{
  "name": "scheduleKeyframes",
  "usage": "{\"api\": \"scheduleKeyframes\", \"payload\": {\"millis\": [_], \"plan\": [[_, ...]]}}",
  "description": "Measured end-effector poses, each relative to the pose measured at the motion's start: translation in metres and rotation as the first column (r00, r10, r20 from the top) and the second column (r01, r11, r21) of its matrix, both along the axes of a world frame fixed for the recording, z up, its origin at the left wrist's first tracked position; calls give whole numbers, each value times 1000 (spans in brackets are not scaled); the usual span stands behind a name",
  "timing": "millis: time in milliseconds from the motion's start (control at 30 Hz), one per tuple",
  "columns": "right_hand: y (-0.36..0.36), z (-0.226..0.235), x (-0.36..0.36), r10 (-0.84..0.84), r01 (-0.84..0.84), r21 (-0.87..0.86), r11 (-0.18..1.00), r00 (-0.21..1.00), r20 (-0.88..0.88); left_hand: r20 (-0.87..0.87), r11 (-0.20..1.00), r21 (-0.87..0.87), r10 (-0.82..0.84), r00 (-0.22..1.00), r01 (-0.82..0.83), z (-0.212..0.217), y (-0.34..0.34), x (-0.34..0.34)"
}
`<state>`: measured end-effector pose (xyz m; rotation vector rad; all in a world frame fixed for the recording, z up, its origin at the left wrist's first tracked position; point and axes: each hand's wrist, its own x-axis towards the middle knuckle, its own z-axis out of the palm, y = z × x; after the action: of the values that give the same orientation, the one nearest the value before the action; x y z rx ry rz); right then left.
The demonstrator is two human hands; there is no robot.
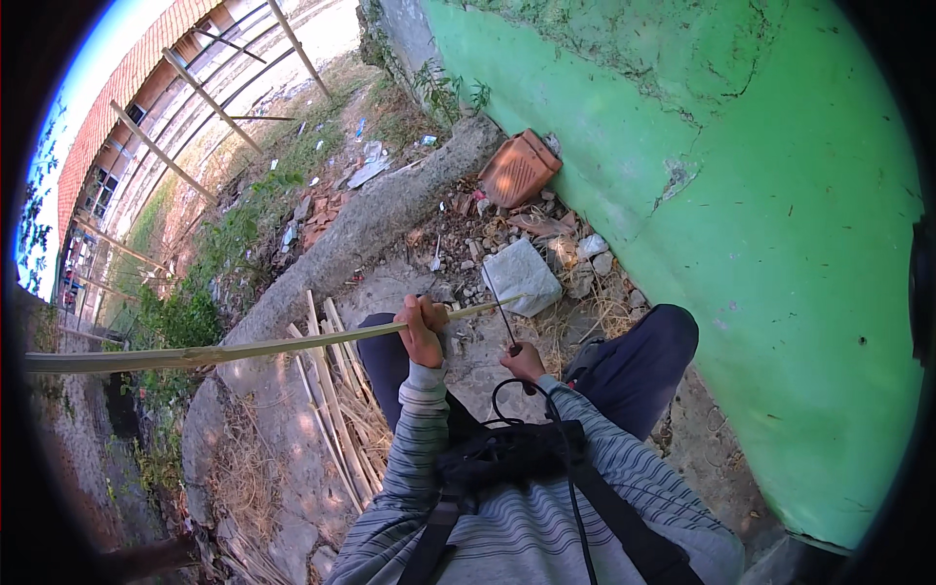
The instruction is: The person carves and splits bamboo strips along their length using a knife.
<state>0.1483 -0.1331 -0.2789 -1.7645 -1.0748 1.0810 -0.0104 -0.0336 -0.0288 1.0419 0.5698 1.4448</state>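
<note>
A long pale split strip (195,355), seemingly bamboo, runs in from 9 o'clock, crosses the centre of the view and ends over the lower edge of a white block (523,277); whether it touches the block cannot be told. Similar strips lie in a loose pile (336,390) at 8 o'clock, beside the seated person's left knee (382,363). Just off centre at 8 o'clock, the left hand (421,330) closes its fingers around the strip near its right-hand end, leaving a short length free. A slim dark knife (507,327) crosses that free length, its tip toward 12 o'clock; contact with the strip is unclear. At 5 o'clock, the right hand (524,362) is wrapped firmly about the handle.

The work looks like trimming or shaving the strip, and done well it likely calls for a steady left grip well back from the edge, a shallow blade angle and light, even strokes along the grain. Strokes are best aimed toward 2 o'clock, away from the left fingers, both knees and the black cable (564,439) at 5 o'clock. A green wall (780,273) fills 3 o'clock.
</note>
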Motion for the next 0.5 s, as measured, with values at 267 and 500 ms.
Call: {"api": "scheduleKeyframes", "payload": {"millis": [267, 500], "plan": [[-3, 0, -2, -71, 69, -25, 997, 996, -61, -32, 999, 41, 5, 999, -4, 0, 7, 6], [0, 36, -14, 78, -52, 123, 991, 972, -220, -72, 986, 159, -43, 996, 54, 1, 8, 3]]}}
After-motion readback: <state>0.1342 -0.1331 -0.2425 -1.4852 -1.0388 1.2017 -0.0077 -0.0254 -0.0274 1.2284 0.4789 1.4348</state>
